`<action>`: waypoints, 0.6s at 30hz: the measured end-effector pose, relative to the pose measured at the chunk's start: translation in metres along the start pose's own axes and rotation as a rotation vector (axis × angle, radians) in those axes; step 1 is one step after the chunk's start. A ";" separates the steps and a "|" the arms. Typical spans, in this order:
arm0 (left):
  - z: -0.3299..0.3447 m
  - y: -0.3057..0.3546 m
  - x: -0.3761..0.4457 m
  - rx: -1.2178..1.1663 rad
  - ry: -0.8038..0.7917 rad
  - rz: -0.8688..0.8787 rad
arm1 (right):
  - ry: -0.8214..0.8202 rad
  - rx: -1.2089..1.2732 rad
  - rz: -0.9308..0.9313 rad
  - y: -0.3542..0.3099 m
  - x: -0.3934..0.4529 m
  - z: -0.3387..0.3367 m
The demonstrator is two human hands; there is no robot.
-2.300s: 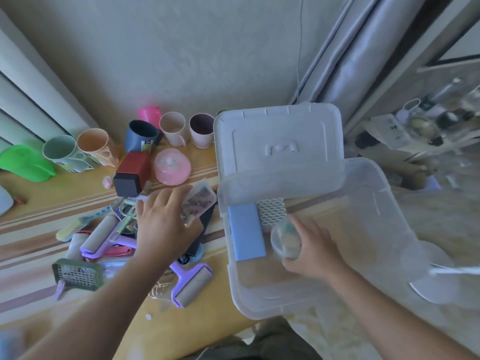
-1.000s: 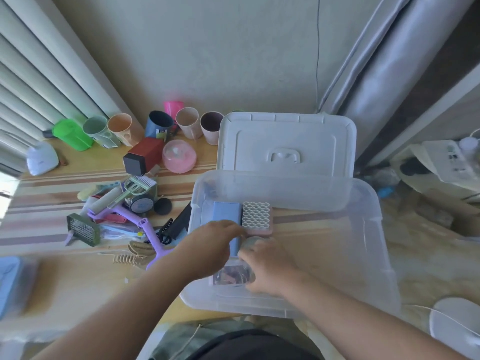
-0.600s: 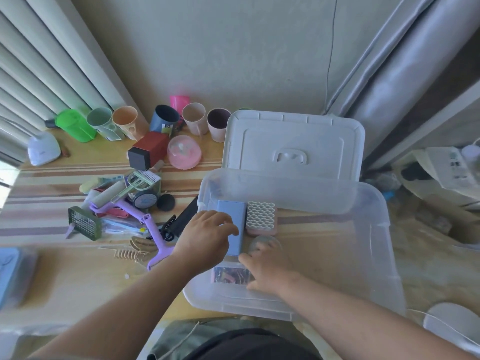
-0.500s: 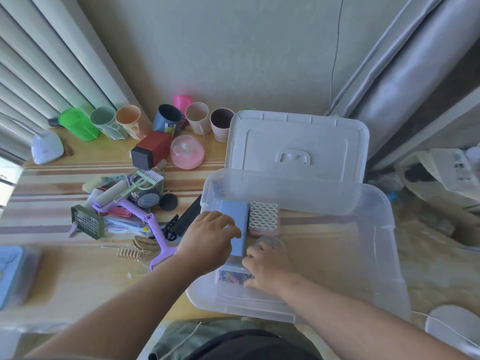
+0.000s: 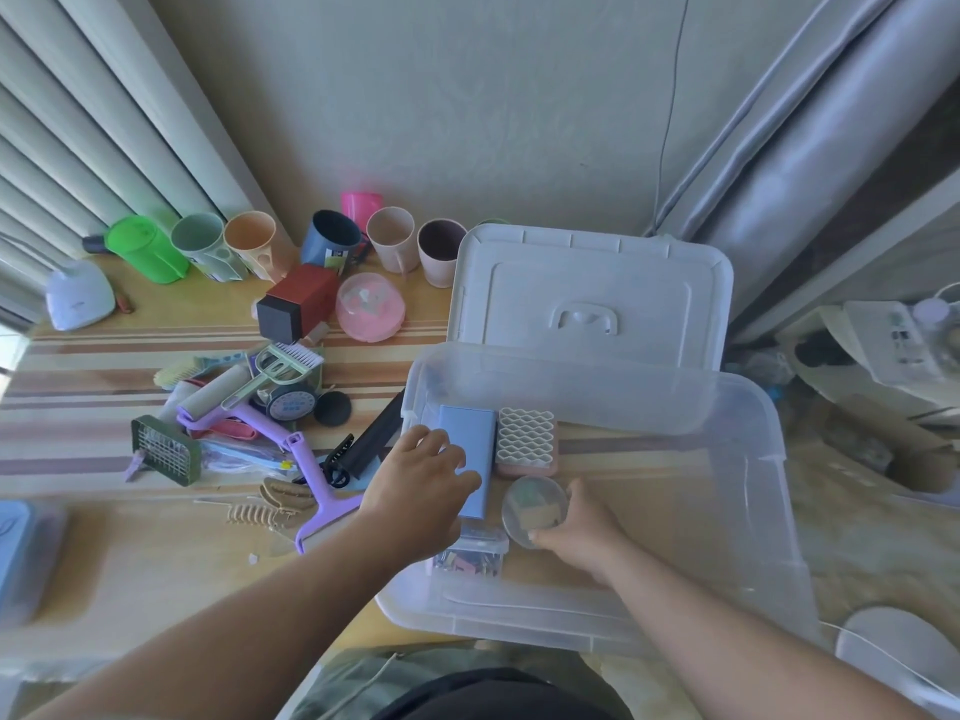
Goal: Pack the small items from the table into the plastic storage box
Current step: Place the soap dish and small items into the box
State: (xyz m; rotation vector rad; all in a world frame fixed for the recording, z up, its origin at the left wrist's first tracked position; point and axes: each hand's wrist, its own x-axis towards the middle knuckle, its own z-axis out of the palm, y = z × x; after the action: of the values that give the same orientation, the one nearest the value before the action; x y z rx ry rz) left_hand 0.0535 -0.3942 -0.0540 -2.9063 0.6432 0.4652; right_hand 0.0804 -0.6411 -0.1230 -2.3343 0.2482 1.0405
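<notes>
Inside the box (image 5: 753, 459), the right hand (image 5: 582, 527) grips a round case (image 5: 535, 509) — fingers curled on its edge. The left hand (image 5: 421, 491) rests on the blue block (image 5: 470, 444), fingers loosely bent — holding nothing.

The left hand (image 5: 421, 491) has carried the small clear case (image 5: 470, 556) from the table pile into the storage box (image 5: 748, 459) — it now lies beside the blue block (image 5: 470, 454) — while the right hand (image 5: 576, 527) has lifted the round clear container (image 5: 535, 509) again.

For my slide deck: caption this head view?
Right hand sets round clear case into storage box; left hand rests on blue case.
</notes>
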 end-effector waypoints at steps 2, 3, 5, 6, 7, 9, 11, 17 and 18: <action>0.000 0.000 0.000 0.006 0.018 0.004 | 0.011 0.064 -0.035 -0.005 0.000 0.005; 0.000 0.000 0.000 0.007 0.026 0.006 | -0.006 0.080 -0.057 -0.005 -0.001 0.006; -0.001 0.000 -0.001 0.012 0.022 0.007 | -0.060 0.109 -0.090 -0.004 -0.003 0.004; -0.001 0.000 -0.001 0.017 0.019 0.005 | -0.088 0.112 -0.098 -0.002 -0.004 0.001; -0.001 0.000 -0.002 0.020 0.017 0.004 | -0.109 0.095 -0.108 0.000 -0.005 -0.003; -0.001 0.000 -0.001 0.022 0.007 0.010 | -0.092 -0.005 -0.151 0.000 -0.008 -0.010; 0.000 0.001 0.000 0.032 0.012 0.015 | 0.052 -0.243 -0.285 -0.001 -0.009 -0.015; 0.001 0.002 0.000 -0.040 0.082 0.016 | 0.211 -0.445 -0.594 -0.030 -0.025 -0.005; 0.000 0.001 -0.001 -0.133 0.154 0.024 | 0.245 -0.402 -0.606 -0.035 -0.028 -0.005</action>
State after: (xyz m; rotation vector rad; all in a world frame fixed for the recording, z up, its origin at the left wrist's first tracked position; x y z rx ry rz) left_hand 0.0518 -0.3947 -0.0532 -3.0864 0.6936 0.3000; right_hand 0.0777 -0.6166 -0.0852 -2.6286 -0.5997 0.5340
